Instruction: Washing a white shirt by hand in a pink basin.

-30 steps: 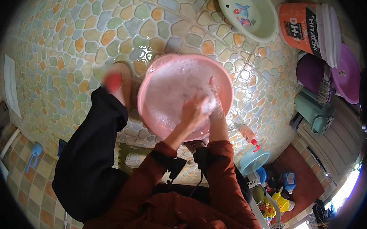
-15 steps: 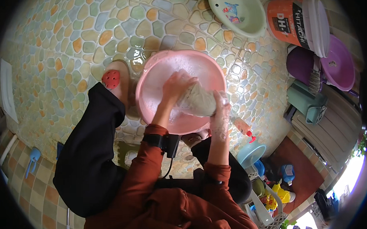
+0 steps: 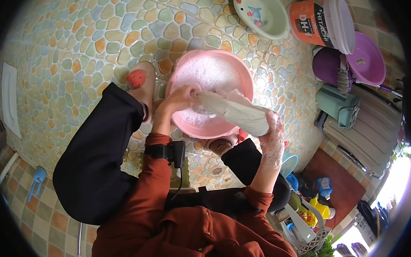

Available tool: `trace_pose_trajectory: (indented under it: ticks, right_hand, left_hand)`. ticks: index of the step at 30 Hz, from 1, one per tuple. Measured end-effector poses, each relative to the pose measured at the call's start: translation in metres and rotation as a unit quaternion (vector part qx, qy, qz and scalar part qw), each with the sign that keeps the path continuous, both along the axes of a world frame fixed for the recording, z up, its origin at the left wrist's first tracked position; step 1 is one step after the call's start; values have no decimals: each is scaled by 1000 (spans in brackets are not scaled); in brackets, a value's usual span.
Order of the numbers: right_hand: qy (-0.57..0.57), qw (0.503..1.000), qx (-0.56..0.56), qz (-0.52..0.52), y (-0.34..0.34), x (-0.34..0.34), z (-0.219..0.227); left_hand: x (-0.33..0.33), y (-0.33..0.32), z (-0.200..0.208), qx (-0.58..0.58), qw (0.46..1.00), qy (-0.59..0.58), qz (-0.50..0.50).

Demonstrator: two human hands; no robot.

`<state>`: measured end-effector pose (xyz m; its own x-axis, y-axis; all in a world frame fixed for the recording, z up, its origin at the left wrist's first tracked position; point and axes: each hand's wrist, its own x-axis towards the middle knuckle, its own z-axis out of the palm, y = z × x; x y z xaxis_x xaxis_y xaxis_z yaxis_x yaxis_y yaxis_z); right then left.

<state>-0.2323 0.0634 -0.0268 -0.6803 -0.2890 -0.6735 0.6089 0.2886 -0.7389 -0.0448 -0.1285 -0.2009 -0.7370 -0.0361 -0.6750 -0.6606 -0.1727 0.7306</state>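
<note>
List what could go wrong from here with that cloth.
Suds coat the right hand, so its end of the cloth might slip free. That end also reaches past the rim of the pink basin in this view, so drips could land on the stone-patterned floor or the black trouser leg.

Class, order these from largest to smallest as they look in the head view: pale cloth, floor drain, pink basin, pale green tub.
1. Pink basin
2. Pale cloth and pale green tub: too alike to rank
3. Floor drain
</note>
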Motion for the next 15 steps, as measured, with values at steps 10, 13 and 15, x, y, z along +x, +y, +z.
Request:
trace_pose_trajectory:
  ticks: [10,13,15]
  right_hand:
    - [42,997,42,46,0,-25,-133]
    - [178,973,39,142,22,-17,-191]
    - [364,860,160,320,17,14,-204]
  left_hand:
    - [-17,-5,-13,-404,875,152,218]
    - [-37,41,-28,-434,843,137,287]
    - [-28,71,-21,-441,887,29,132]
